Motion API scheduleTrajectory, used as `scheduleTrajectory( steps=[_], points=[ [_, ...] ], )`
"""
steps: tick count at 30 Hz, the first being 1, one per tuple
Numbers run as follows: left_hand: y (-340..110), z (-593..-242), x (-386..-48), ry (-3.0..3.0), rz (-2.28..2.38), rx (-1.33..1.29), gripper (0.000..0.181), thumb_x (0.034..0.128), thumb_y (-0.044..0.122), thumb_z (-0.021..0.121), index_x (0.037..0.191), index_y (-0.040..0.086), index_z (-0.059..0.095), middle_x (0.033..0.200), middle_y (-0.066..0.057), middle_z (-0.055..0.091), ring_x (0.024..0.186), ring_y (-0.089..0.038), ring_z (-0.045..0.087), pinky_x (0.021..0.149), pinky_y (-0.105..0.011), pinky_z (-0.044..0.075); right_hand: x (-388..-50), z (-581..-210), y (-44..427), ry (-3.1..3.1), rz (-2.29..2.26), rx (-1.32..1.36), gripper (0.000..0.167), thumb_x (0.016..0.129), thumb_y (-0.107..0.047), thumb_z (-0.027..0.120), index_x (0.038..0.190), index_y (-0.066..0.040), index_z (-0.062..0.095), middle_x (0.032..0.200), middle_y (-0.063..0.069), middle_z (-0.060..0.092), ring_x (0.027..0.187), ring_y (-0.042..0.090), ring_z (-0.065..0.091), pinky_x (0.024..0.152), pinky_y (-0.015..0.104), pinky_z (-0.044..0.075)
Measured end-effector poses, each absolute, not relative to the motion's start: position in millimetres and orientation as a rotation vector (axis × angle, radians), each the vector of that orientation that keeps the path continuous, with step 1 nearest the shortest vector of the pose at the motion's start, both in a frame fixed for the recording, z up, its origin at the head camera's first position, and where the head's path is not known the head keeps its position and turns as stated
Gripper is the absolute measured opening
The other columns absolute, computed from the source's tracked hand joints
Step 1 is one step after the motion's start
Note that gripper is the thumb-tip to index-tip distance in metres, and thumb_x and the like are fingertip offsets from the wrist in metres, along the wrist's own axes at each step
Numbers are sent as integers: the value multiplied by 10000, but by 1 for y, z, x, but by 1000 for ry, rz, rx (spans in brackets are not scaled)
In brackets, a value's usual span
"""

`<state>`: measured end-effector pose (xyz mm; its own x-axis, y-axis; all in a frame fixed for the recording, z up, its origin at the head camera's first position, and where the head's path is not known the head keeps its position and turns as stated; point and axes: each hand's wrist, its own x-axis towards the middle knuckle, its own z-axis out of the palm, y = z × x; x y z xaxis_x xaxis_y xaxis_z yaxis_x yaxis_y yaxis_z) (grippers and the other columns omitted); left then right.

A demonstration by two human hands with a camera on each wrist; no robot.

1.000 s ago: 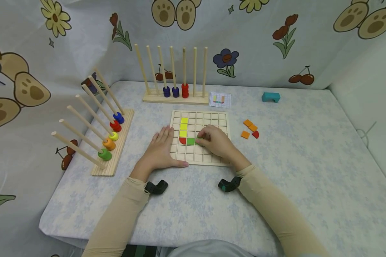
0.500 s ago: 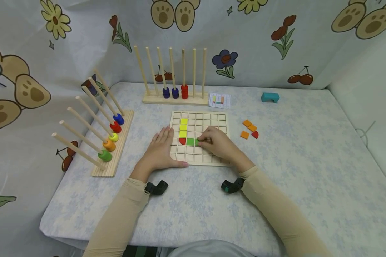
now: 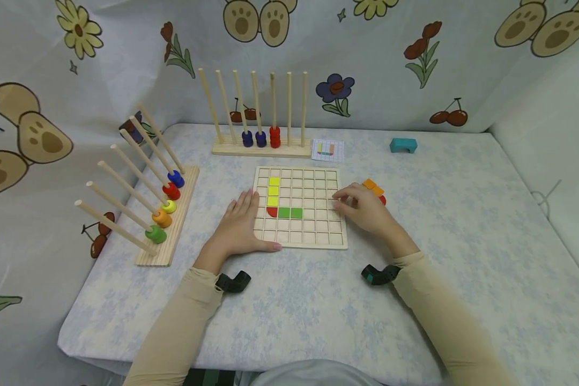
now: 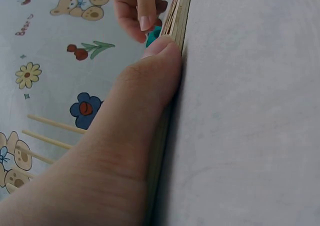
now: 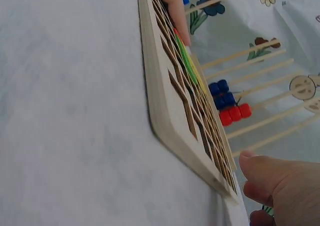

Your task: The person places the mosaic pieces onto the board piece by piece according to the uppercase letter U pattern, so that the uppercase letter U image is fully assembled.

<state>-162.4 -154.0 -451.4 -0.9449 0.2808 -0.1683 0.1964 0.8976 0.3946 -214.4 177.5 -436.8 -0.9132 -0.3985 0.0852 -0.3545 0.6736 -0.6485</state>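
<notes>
My left hand [image 3: 238, 225] lies spread, fingers straight against the left edge of the board [image 3: 313, 230], thumb pressed along its near edge; my right hand [image 3: 369, 212] is over the board's right edge, fingers loosely bent and thumb apart from their tips; whether those tips touch the wood I cannot tell. The board lies flat on the table [image 3: 294, 316] before me; in its second column sit three yellow tiles [image 3: 273, 191], below them a red quarter [image 3: 272, 212], and right of that two green tiles [image 3: 284, 213]; orange tiles [image 3: 369, 184] and a red piece [image 3: 383, 200] lie just beyond my right hand, partly hidden by it; behind the board is a card [image 3: 327, 150] printed with a grid and a coloured U-like figure; pink lettering [image 4: 23, 25] on the cloth [image 3: 376, 69] is too small to read surely.
</notes>
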Motion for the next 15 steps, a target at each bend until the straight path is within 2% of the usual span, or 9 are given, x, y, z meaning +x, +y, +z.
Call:
scheduleTrajectory(
  steps=[3, 7, 10, 15],
  points=[
    [-155, -453, -163, 2844, 549, 357, 1521, 539, 968, 587, 1595, 83, -57, 1678, -101, -100, 1558, -247, -101, 1263, -470, -21, -217, -439, 196, 2869, -1052, -548, 252, 956, -274, 677, 1180, -162, 700, 1050, 32, 631, 838, 205, 519, 720, 352, 446],
    [-155, -454, -164, 2845, 542, 355, 1525, 532, 977, 577, 1595, 87, -60, 1678, -99, -104, 1557, -240, -109, 1263, -466, -23, -220, -443, 219, 2928, -1046, -468, 258, 944, -268, 692, 1170, -144, 707, 1019, 40, 629, 848, 198, 513, 729, 327, 435],
    [-155, -453, -163, 2840, 548, 356, 1520, 539, 967, 589, 1595, 84, -56, 1678, -101, -101, 1557, -241, -106, 1263, -468, -21, -219, -444, 234, 2956, -1040, -426, 259, 947, -267, 688, 1161, -122, 710, 998, 39, 618, 827, 187, 479, 696, 299, 403],
    [-155, -453, -164, 2843, 548, 359, 1518, 543, 958, 600, 1595, 80, -51, 1678, -104, -98, 1558, -245, -102, 1263, -469, -20, -217, -445, 252, 3002, -1011, -355, 259, 958, -256, 676, 1171, -115, 709, 1021, 61, 620, 815, 207, 466, 678, 319, 388]
  ],
)
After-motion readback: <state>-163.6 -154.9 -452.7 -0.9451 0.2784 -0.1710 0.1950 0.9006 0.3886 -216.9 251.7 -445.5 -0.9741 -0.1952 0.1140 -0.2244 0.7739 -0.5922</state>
